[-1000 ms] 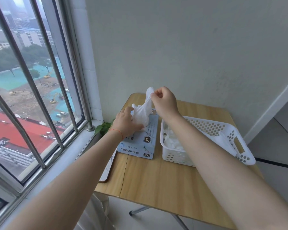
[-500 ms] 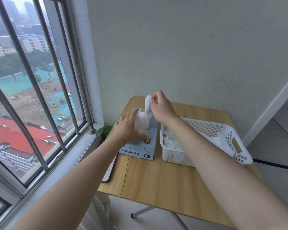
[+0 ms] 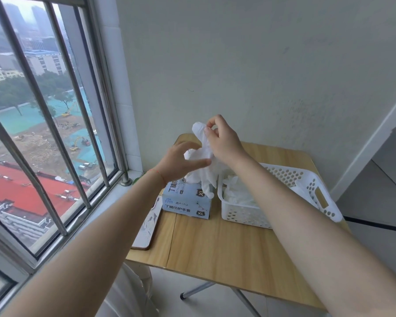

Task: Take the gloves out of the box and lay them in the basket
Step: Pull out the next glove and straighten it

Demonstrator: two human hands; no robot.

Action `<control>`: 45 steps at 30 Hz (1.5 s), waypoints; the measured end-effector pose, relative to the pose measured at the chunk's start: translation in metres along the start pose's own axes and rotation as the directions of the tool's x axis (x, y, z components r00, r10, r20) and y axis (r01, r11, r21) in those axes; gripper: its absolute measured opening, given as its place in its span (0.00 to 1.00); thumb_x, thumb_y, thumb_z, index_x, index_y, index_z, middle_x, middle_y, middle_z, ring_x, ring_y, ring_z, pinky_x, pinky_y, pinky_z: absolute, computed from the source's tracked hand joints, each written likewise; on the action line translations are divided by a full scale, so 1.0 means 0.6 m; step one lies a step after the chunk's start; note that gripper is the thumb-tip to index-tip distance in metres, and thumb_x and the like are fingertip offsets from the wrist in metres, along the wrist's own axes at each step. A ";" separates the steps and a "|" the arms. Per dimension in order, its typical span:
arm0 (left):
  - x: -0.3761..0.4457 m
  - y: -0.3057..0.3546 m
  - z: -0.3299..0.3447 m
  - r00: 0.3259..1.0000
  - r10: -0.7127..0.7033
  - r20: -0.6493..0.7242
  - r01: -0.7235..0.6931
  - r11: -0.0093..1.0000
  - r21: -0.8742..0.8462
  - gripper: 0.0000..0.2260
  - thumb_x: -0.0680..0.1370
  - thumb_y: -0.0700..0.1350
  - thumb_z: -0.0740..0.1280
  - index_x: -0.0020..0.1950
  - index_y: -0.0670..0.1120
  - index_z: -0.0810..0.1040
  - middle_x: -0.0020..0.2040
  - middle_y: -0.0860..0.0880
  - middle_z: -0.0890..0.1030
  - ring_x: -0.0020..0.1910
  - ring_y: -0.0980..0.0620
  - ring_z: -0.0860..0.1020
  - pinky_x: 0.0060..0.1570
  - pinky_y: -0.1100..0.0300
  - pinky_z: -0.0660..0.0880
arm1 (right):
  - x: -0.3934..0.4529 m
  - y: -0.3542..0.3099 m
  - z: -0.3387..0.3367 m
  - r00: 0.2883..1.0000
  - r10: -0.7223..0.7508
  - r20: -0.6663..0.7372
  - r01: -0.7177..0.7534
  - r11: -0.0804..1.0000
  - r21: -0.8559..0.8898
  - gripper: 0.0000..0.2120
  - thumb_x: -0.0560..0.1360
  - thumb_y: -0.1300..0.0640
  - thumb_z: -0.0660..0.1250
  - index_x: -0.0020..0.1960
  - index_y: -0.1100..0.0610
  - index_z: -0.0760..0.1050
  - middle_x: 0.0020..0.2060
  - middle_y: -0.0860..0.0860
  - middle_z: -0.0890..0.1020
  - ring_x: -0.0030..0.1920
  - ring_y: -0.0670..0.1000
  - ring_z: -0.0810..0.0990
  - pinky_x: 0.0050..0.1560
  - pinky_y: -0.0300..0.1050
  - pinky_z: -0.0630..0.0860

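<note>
Right hand [image 3: 223, 143] pinches a white glove [image 3: 204, 165] by its top end, above the box [image 3: 188, 200].

Box: pale blue, "XL" printed, on the worktop [image 3: 226, 248] just below the left hand [image 3: 178, 162]; glove hangs down from the pinch, long axis near upright, lower end draped over the box top and front corner. Whether that end is free of the opening, cannot tell. Left hand: fingers extended, relaxed, thumb out, touching the bunched middle of the glove, not grasping. Basket [image 3: 316, 195]: white, perforated, just right of the box, under the right forearm; holds a loose heap of white gloves [image 3: 236, 193] at its near-left end, far end bare. Flat tray [image 3: 146, 225] at the worktop edge under the left forearm.
</note>
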State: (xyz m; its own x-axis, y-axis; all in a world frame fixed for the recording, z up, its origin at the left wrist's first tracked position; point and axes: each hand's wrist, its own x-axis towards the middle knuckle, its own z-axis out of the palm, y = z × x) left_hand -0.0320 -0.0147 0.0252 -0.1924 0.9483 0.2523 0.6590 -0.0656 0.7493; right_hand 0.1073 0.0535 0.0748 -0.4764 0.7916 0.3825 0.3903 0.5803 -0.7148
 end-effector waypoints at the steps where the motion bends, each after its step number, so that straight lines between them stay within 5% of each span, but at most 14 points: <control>1: 0.005 0.005 0.000 0.999 -0.027 -0.019 0.027 1.000 -0.002 0.21 0.72 0.56 0.75 0.61 0.49 0.78 0.58 0.55 0.76 0.58 0.55 0.73 0.57 0.63 0.66 | -0.001 0.000 0.002 0.999 0.026 0.026 -0.027 0.999 0.026 0.06 0.82 0.51 0.58 0.52 0.54 0.68 0.34 0.47 0.72 0.33 0.45 0.70 0.35 0.40 0.66; 6: 0.033 0.019 -0.005 0.985 -0.080 -0.154 0.066 0.993 -0.098 0.09 0.70 0.51 0.74 0.40 0.47 0.78 0.42 0.49 0.81 0.43 0.50 0.78 0.46 0.57 0.74 | -0.015 0.016 -0.013 0.936 0.213 0.280 -0.230 0.973 0.031 0.24 0.72 0.38 0.70 0.58 0.54 0.73 0.48 0.46 0.78 0.47 0.46 0.78 0.44 0.42 0.74; 10: 0.041 0.046 -0.020 0.930 -0.112 -0.349 0.038 0.976 -0.213 0.05 0.76 0.43 0.69 0.43 0.44 0.76 0.34 0.52 0.74 0.34 0.54 0.71 0.31 0.68 0.67 | -0.021 0.031 -0.033 0.921 0.227 0.316 -0.229 0.973 -0.032 0.10 0.73 0.53 0.70 0.48 0.60 0.78 0.37 0.49 0.76 0.37 0.48 0.73 0.37 0.42 0.68; 15: 0.035 0.081 -0.038 0.900 -0.140 -0.413 -0.016 0.936 -0.351 0.04 0.75 0.42 0.68 0.45 0.42 0.76 0.35 0.50 0.75 0.32 0.55 0.72 0.30 0.67 0.68 | -0.012 0.030 -0.035 0.931 0.330 0.153 -0.364 0.851 0.378 0.04 0.74 0.58 0.67 0.45 0.59 0.79 0.39 0.54 0.81 0.38 0.50 0.79 0.40 0.43 0.71; 18: 0.022 0.081 -0.044 0.919 -0.232 -0.317 0.069 0.890 -0.452 0.07 0.74 0.48 0.67 0.42 0.44 0.76 0.34 0.52 0.74 0.31 0.56 0.71 0.31 0.64 0.68 | -0.006 0.029 -0.047 0.909 0.406 0.100 -0.379 0.701 0.604 0.05 0.75 0.63 0.66 0.40 0.57 0.76 0.36 0.53 0.80 0.37 0.52 0.79 0.39 0.42 0.72; 21: 0.008 0.057 -0.037 0.922 -0.355 -0.154 0.285 0.892 -0.351 0.14 0.77 0.50 0.64 0.37 0.42 0.79 0.32 0.49 0.77 0.32 0.50 0.73 0.35 0.60 0.70 | -0.004 0.026 -0.058 0.911 0.407 0.060 -0.349 0.687 0.637 0.05 0.73 0.63 0.69 0.39 0.57 0.78 0.38 0.54 0.80 0.40 0.54 0.78 0.43 0.45 0.73; 25: -0.001 0.038 -0.023 0.947 -0.281 -0.156 0.227 0.929 -0.293 0.14 0.70 0.48 0.65 0.44 0.38 0.79 0.38 0.47 0.81 0.38 0.51 0.78 0.41 0.57 0.74 | -0.012 0.004 -0.063 0.933 0.330 0.143 -0.356 0.794 0.492 0.07 0.74 0.61 0.68 0.37 0.55 0.77 0.34 0.52 0.78 0.35 0.51 0.75 0.37 0.41 0.69; 28: -0.005 0.071 -0.019 0.989 -0.150 0.014 0.136 0.846 -0.516 0.12 0.69 0.42 0.64 0.51 0.46 0.78 0.47 0.47 0.80 0.47 0.51 0.78 0.52 0.56 0.73 | -0.017 -0.019 -0.062 0.942 0.258 0.215 -0.322 0.875 0.361 0.07 0.75 0.59 0.65 0.38 0.55 0.75 0.34 0.52 0.74 0.37 0.51 0.72 0.35 0.41 0.66; 31: -0.004 0.085 -0.015 0.988 -0.079 0.132 0.145 0.760 -0.634 0.16 0.67 0.40 0.63 0.54 0.43 0.76 0.49 0.44 0.77 0.49 0.48 0.75 0.57 0.53 0.72 | -0.022 -0.038 -0.063 0.950 0.226 0.218 -0.287 0.906 0.312 0.04 0.74 0.60 0.62 0.42 0.55 0.75 0.35 0.52 0.74 0.36 0.50 0.72 0.38 0.41 0.67; 33: -0.005 0.082 -0.015 0.985 -0.057 0.164 0.145 0.790 -0.595 0.16 0.68 0.40 0.65 0.55 0.39 0.78 0.48 0.43 0.77 0.48 0.48 0.75 0.56 0.54 0.73 | -0.023 -0.044 -0.068 0.958 0.224 0.177 -0.269 0.915 0.301 0.07 0.74 0.60 0.61 0.39 0.54 0.74 0.33 0.49 0.73 0.35 0.49 0.71 0.36 0.40 0.67; 37: -0.018 0.077 -0.020 0.979 -0.078 0.190 0.171 0.819 -0.548 0.05 0.72 0.41 0.70 0.44 0.41 0.82 0.40 0.48 0.82 0.39 0.50 0.79 0.37 0.64 0.74 | -0.025 -0.044 -0.081 0.970 0.228 0.088 -0.239 0.960 0.145 0.09 0.74 0.59 0.62 0.35 0.53 0.70 0.29 0.46 0.70 0.30 0.45 0.68 0.30 0.38 0.63; 41: -0.022 0.069 -0.025 0.978 -0.115 0.175 0.195 0.802 -0.564 0.19 0.69 0.46 0.74 0.51 0.33 0.80 0.46 0.42 0.82 0.45 0.45 0.80 0.49 0.51 0.76 | -0.027 -0.042 -0.082 0.972 0.204 0.114 -0.199 0.979 -0.053 0.04 0.72 0.57 0.63 0.39 0.55 0.72 0.33 0.49 0.75 0.35 0.48 0.72 0.34 0.40 0.67; 45: -0.034 0.058 -0.024 0.938 -0.125 0.322 0.283 0.814 -0.508 0.12 0.75 0.44 0.73 0.51 0.36 0.82 0.47 0.40 0.83 0.44 0.45 0.82 0.51 0.50 0.79 | -0.026 -0.048 -0.076 0.973 0.231 0.031 -0.232 0.972 0.043 0.02 0.70 0.56 0.59 0.40 0.55 0.67 0.34 0.52 0.69 0.34 0.51 0.66 0.34 0.43 0.62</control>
State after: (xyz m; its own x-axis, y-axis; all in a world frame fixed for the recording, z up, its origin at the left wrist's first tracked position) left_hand -0.0160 -0.0405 0.0549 -0.0292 0.9981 -0.0544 0.1128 0.0573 0.9920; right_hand 0.1393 0.0332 0.1163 -0.3976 0.8979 0.1891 0.4556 0.3721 -0.8087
